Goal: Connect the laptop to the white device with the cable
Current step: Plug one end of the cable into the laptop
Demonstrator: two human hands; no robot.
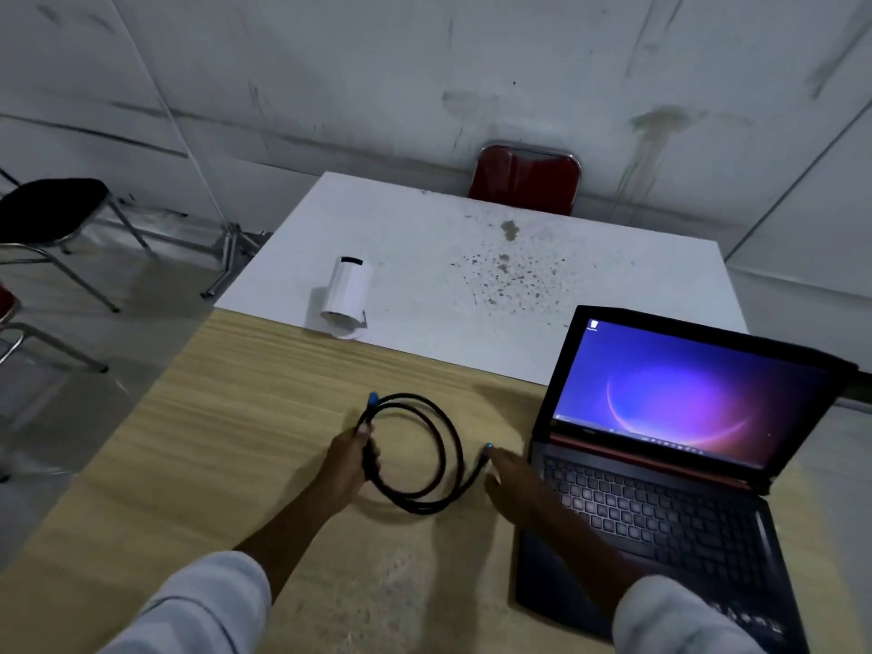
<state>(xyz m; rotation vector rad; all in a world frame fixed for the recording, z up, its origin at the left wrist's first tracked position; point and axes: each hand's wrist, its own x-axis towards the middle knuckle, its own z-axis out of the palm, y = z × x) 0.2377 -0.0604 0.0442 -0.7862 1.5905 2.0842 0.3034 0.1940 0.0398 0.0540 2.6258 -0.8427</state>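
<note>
A black cable (436, 448) lies coiled on the wooden table, with a blue plug at each end. My left hand (347, 467) grips the left side of the coil, just below one blue plug (373, 398). My right hand (512, 483) rests flat with fingers spread, its fingertips at the other blue plug (488, 447) beside the laptop's left edge. The open black laptop (660, 464) stands at the right with its screen lit. The white device (347, 295), a cylinder on a small stand, sits farther back to the left on the white table.
A white table (590, 332) with dark stains adjoins the wooden table (212, 464). A red chair (526, 179) stands behind it. A black chair (52, 212) stands on the floor to the left, with another chair's edge at the far left.
</note>
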